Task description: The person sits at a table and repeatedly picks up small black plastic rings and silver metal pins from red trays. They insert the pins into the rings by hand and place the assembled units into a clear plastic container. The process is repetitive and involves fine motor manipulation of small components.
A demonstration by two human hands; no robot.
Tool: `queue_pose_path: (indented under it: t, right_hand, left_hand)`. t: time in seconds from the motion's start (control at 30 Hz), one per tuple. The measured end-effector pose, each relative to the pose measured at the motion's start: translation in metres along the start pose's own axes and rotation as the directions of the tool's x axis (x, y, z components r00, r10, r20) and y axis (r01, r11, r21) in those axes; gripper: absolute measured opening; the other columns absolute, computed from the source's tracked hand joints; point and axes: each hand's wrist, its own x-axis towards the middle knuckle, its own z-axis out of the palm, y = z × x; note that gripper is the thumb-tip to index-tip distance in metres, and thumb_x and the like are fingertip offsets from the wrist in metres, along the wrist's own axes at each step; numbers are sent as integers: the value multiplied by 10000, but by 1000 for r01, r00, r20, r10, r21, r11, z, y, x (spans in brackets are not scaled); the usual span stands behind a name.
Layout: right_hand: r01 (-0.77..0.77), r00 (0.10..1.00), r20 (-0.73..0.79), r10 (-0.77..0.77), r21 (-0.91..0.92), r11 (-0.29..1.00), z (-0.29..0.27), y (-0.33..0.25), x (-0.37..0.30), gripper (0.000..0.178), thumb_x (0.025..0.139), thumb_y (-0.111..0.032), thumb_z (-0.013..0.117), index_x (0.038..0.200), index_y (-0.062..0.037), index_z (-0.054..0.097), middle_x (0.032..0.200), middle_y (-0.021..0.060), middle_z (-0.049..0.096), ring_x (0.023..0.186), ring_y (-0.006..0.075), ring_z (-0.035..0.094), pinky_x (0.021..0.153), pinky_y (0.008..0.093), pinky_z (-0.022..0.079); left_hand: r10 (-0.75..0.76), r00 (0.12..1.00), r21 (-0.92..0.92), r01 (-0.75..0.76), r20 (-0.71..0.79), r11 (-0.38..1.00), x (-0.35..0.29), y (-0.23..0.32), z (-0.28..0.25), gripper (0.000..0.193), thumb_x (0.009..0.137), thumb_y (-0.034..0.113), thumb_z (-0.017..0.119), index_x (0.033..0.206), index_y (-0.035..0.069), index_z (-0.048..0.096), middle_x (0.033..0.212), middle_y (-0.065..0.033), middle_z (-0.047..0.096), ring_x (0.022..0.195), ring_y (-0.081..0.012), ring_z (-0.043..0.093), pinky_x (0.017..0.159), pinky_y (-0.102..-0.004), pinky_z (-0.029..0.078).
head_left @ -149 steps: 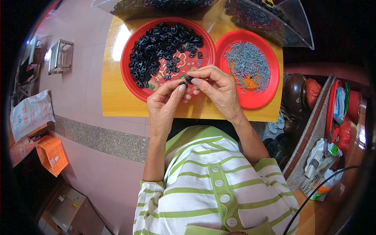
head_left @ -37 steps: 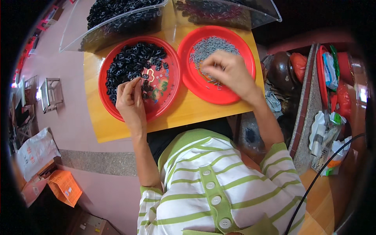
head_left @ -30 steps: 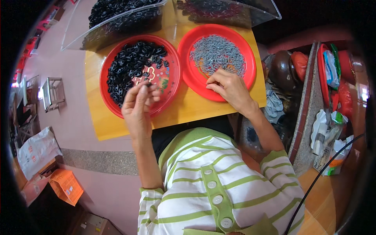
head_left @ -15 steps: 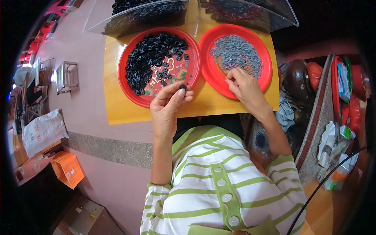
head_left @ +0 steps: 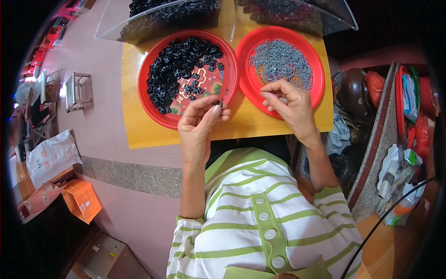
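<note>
My left hand (head_left: 200, 121) is closed in a pinch at the near edge of the left red tray (head_left: 143, 100). Between its thumb and fingers is a small black plastic piece (head_left: 219, 104), mostly covered by the fingertips. Many like it, black pieces with holes (head_left: 162, 74), lie heaped in that tray. Over the near edge of the right red tray (head_left: 318, 65), my right hand (head_left: 290, 107) is pinched on what looks like a small grey screw, barely showing at the fingertips. A pile of grey screws (head_left: 281, 58) lies in this tray.
Both trays stand on a yellow table (head_left: 153, 137). Behind them are clear bins (head_left: 186, 21) of black parts. A ledge (head_left: 371, 139) with bags and jars runs along the right. A metal stool (head_left: 78, 92) stands on the floor at left.
My right hand has drawn back from the screw pile and moved left toward my left hand, still pinched. My left hand stays nearly in place with the black piece.
</note>
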Motion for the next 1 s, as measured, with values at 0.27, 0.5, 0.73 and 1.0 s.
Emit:
queue_pose_path:
  t: [0.27, 0.5, 0.73, 1.0]
  right_hand:
    - [5, 989, 130, -63, 406, 914, 43, -7, 14, 89, 868, -49, 609, 951, -26, 632, 919, 13, 604, 768, 52, 551, 614, 184, 457]
    - [-44, 977, 201, -77, 534, 844, 65, -9, 18, 96, 885, -46, 584, 969, -5, 606, 888, 30, 610, 759, 63, 564, 643, 197, 467]
    - [-22, 970, 223, -99, 482, 876, 66, -9, 19, 85, 895, -33, 565, 965, 6, 595, 872, 36, 610, 752, 74, 573, 671, 205, 472]
    - [57, 976, 166, -139, 424, 904, 74, -6, 14, 69, 877, -44, 597, 932, -3, 607, 824, 27, 626, 722, 68, 611, 640, 199, 494]
  left_hand:
    - [-117, 993, -82, 118, 19, 990, 2, 4, -4, 187, 874, 25, 585, 1048, -45, 593, 901, -107, 651, 790, -133, 629, 735, -231, 506]
    - [-145, 987, -124, 151, 63, 981, 3, 2, -9, 180, 875, 30, 581, 1039, -41, 601, 876, -89, 646, 774, -119, 608, 706, -228, 493]
    - [-165, 985, -119, 169, 42, 978, 2, 2, -12, 181, 881, 33, 576, 1041, -44, 607, 874, -90, 649, 765, -121, 608, 701, -225, 498]
    - [-170, 985, -103, 174, 41, 979, -1, 5, -15, 172, 887, 41, 573, 1024, -55, 614, 851, -94, 651, 744, -123, 604, 690, -225, 493]
